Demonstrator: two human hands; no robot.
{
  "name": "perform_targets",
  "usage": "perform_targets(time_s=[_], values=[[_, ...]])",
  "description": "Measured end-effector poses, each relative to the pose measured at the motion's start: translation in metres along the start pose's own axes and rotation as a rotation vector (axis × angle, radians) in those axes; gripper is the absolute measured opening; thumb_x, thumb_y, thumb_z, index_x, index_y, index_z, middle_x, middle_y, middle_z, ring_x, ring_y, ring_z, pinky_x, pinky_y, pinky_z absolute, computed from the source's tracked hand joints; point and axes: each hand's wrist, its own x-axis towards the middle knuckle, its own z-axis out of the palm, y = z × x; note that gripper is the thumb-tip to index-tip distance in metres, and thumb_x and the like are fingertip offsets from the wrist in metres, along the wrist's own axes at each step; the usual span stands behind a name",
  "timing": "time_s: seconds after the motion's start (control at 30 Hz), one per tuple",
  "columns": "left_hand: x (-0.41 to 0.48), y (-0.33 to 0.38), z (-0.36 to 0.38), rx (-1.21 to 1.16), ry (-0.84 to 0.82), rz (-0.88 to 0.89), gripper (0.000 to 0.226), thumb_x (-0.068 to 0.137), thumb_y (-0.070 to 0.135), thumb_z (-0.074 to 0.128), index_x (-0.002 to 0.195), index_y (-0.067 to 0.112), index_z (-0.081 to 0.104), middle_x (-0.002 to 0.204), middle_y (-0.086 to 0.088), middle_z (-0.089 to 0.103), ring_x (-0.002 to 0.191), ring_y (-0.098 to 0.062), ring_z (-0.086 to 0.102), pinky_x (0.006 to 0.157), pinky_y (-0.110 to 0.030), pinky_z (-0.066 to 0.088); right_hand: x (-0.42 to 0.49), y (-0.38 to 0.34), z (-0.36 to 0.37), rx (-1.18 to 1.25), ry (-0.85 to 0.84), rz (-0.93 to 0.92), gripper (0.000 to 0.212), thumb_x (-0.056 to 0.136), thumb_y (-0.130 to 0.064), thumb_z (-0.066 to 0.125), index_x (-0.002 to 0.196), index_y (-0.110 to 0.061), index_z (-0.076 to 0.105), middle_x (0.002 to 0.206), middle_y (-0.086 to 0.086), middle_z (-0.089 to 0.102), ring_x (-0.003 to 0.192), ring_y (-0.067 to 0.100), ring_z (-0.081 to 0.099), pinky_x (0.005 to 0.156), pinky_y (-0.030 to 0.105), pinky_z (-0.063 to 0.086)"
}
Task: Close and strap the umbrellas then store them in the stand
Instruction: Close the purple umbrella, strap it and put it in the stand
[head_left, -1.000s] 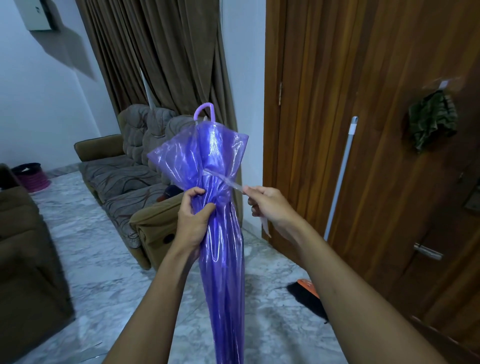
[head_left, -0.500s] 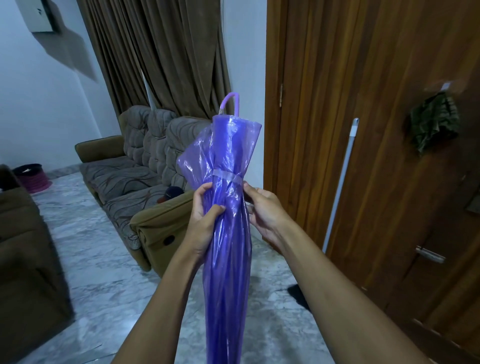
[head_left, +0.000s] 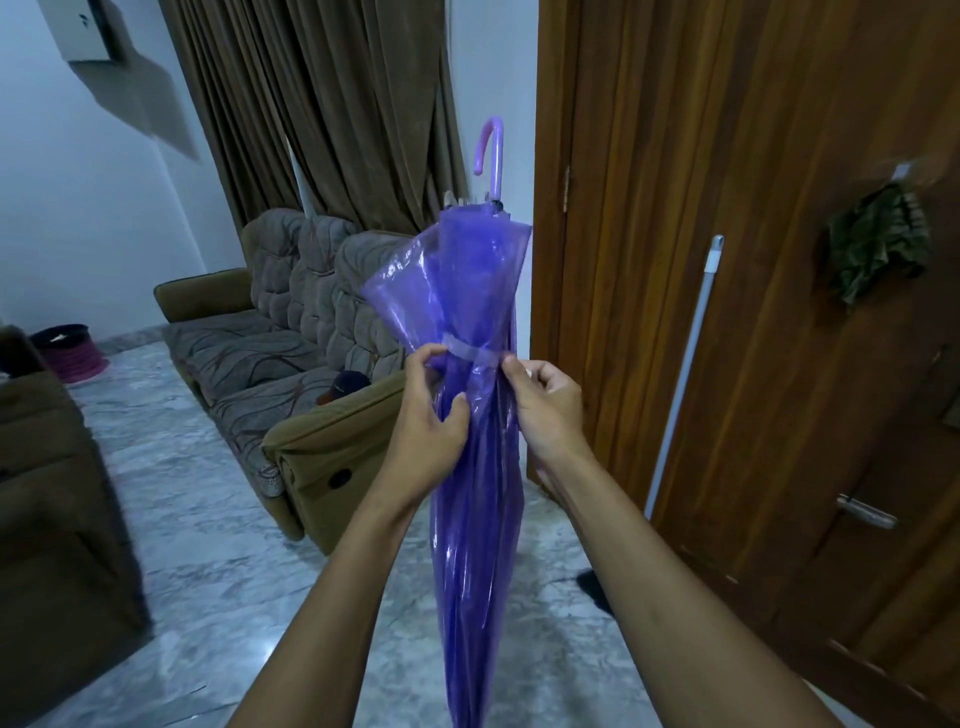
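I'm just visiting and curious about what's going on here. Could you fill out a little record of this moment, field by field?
item: umbrella, purple, closed, handle pointing up
strap: pale band wrapped round the folded canopy
left hand: grips the umbrella just below the strap
right hand: pinches at the strap's end on the umbrella's right side
background: sofa, wooden door, white pole leaning on it
stage: strapping; umbrella not yet stored

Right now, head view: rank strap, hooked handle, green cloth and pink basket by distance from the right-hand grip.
1. strap: around the purple umbrella, pinched by the right-hand grip.
2. hooked handle: above, at the umbrella's top.
3. green cloth: to the right, hanging on the wooden door.
4. pink basket: far left, across the room.
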Motion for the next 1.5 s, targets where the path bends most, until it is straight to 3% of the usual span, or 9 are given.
perform_targets(time_s=[0.1, 0.2, 0.3, 0.5, 0.7, 0.87, 1.17, 1.27, 1.5], values=[[0.001, 0.003, 0.003, -0.212, 0.030, -0.120, 0.037, 0.091, -0.002, 0.044, 0.105, 0.032, 0.041, 0.085, 0.002, 0.063, 0.062, -0.004, 0.058, 0.060, -0.021, 0.047, -0.002, 0.001, 0.003, -0.099, 0.038, -0.076, 0.022, 0.087, -0.030, 0.073, 0.076, -0.013, 0.068, 0.076, 0.010, 0.070, 0.072, 0.017, 0.064, 0.076, 0.039, 0.056], [-0.007, 0.000, 0.004, -0.223, -0.059, -0.128, 0.040, 0.088, 0.011, 0.061, 0.116, 0.028, 0.038, 0.102, 0.000, 0.064, 0.083, -0.009, 0.067, 0.073, -0.025, 0.053, -0.003, 0.000, 0.003, -0.163, 0.058, -0.109, 0.026, 0.085, -0.033, 0.075, 0.078, -0.008, 0.071, 0.086, 0.019, 0.073, 0.077, 0.030, 0.069, 0.081, 0.048, 0.057], [-0.009, -0.003, 0.005, -0.174, -0.108, -0.115, 0.057, 0.087, 0.005, 0.069, 0.123, 0.022, 0.029, 0.115, -0.010, 0.063, 0.095, -0.015, 0.070, 0.081, -0.028, 0.056, -0.005, -0.002, 0.003, -0.212, 0.021, -0.101, 0.024, 0.087, -0.032, 0.074, 0.078, -0.010, 0.071, 0.081, 0.010, 0.075, 0.079, 0.024, 0.073, 0.078, 0.041, 0.061], [-0.003, -0.003, -0.003, -0.351, 0.036, -0.172, 0.045, 0.090, -0.019, 0.047, 0.120, 0.009, 0.030, 0.075, 0.014, 0.072, 0.061, 0.000, 0.066, 0.057, -0.016, 0.052, -0.003, -0.013, -0.003, -0.119, -0.173, 0.007, 0.015, 0.093, -0.025, 0.068, 0.086, -0.011, 0.068, 0.084, 0.006, 0.072, 0.078, 0.013, 0.069, 0.072, 0.027, 0.060], [-0.006, -0.003, -0.010, -0.689, 0.036, -0.251, 0.040, 0.091, -0.009, 0.049, 0.120, 0.015, 0.037, 0.084, 0.001, 0.074, 0.066, -0.010, 0.069, 0.061, -0.025, 0.058, -0.002, -0.011, -0.005, -0.111, -0.159, 0.016, 0.023, 0.089, -0.027, 0.071, 0.094, -0.005, 0.072, 0.082, 0.001, 0.074, 0.071, 0.007, 0.070, 0.063, 0.016, 0.054], [-0.011, -0.005, -0.012, -0.771, -0.006, -0.331, 0.043, 0.081, 0.009, 0.062, 0.118, 0.019, 0.043, 0.093, -0.008, 0.072, 0.068, -0.015, 0.069, 0.063, -0.029, 0.059, -0.004, -0.008, -0.002, -0.033, -0.226, 0.136, 0.016, 0.089, -0.029, 0.072, 0.089, -0.013, 0.069, 0.093, 0.007, 0.075, 0.082, 0.015, 0.071, 0.073, 0.033, 0.058], [-0.007, -0.010, -0.020, -0.137, 0.061, -0.291, 0.037, 0.074, 0.059, 0.073, 0.105, 0.040, 0.068, 0.124, -0.019, 0.058, 0.104, -0.031, 0.066, 0.094, -0.046, 0.054, -0.007, -0.007, 0.003, -0.049, -0.085, -0.013, 0.018, 0.085, -0.024, 0.077, 0.070, -0.021, 0.067, 0.073, -0.004, 0.074, 0.075, 0.014, 0.070, 0.071, 0.034, 0.057], [-0.007, -0.004, -0.017, -0.045, 0.064, -0.196, 0.024, 0.091, 0.037, 0.060, 0.112, 0.048, 0.066, 0.116, -0.004, 0.068, 0.105, -0.015, 0.066, 0.094, -0.034, 0.050, -0.009, -0.005, 0.007, -0.074, -0.038, -0.083, 0.017, 0.084, -0.025, 0.078, 0.069, -0.023, 0.069, 0.076, -0.001, 0.076, 0.080, 0.018, 0.072, 0.079, 0.040, 0.060], [-0.020, 0.013, -0.005, 0.028, -0.101, -0.046, 0.059, 0.085, 0.022, 0.070, 0.137, 0.035, 0.046, 0.129, 0.014, 0.059, 0.120, 0.004, 0.054, 0.100, -0.016, 0.043, -0.012, -0.004, 0.011, -0.122, -0.006, -0.145, 0.013, 0.079, -0.031, 0.082, 0.068, -0.030, 0.075, 0.081, -0.001, 0.077, 0.085, 0.020, 0.074, 0.081, 0.042, 0.061]])
